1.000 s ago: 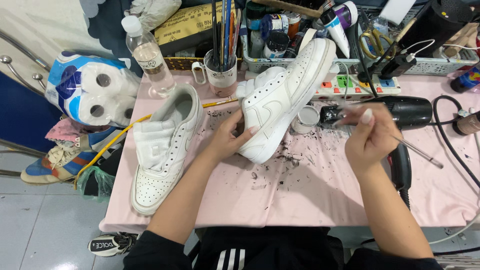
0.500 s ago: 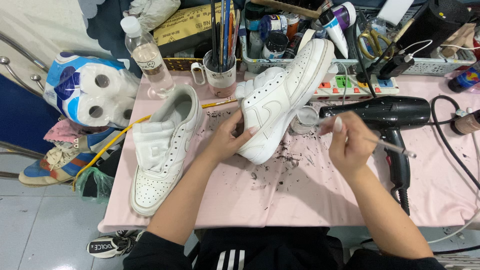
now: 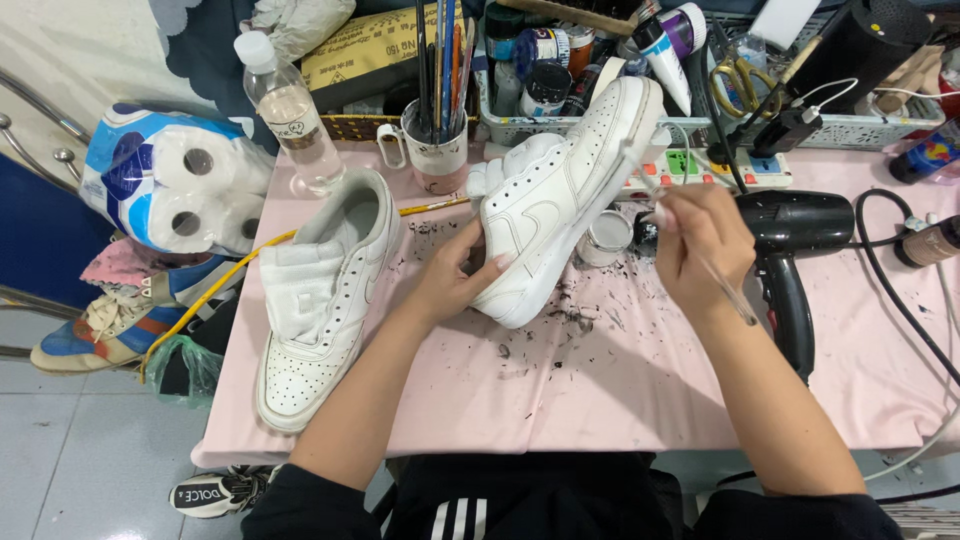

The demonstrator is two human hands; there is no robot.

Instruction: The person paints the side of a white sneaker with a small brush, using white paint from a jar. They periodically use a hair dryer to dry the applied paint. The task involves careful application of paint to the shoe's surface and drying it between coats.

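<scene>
1. White leather shoe (image 3: pixel 560 195), tipped on its side, sole (image 3: pixel 632 120) facing 1 o'clock, toe down at 7 o'clock on the pink cloth (image 3: pixel 620 400). It sits at table centre, just right of the mug (image 3: pixel 437 150) of brushes.
2. My left hand (image 3: pixel 455 275) props it from 8 o'clock: fingers spread across the side panel, thumb near the collar. It's a brace, not a clamp.
3. My right hand (image 3: pixel 700 245) is closed in a pencil pinch on a thin brush (image 3: pixel 690 235). The tip is up at the sole edge around 11 o'clock of the hand; the handle tail runs out at 5 o'clock.
4. Handling, my read: the shoe is light, the upper gives under finger pressure, the rubber sole is stiff. Best holds are the heel counter or the midsole. The perforated toe box dents easily.
5. The smooth upper looks a bit slick, so I'd press with a flat palm rather than fingertips. I can't tell whether any surface is wet, so I'd keep off the sole edge near the brush tip.
6. The brush is very light and thin. A light pinch near mid-handle is enough; squeeze harder and the tip would wander.
7. Nearby: a second shoe (image 3: pixel 320 300) flat at 9 o'clock, a small tin (image 3: pixel 604 238) just beside the shoe at 3 o'clock, a hair dryer (image 3: pixel 795 235) at 3 o'clock of my right hand, and dark flecks on the cloth under the toe.
</scene>
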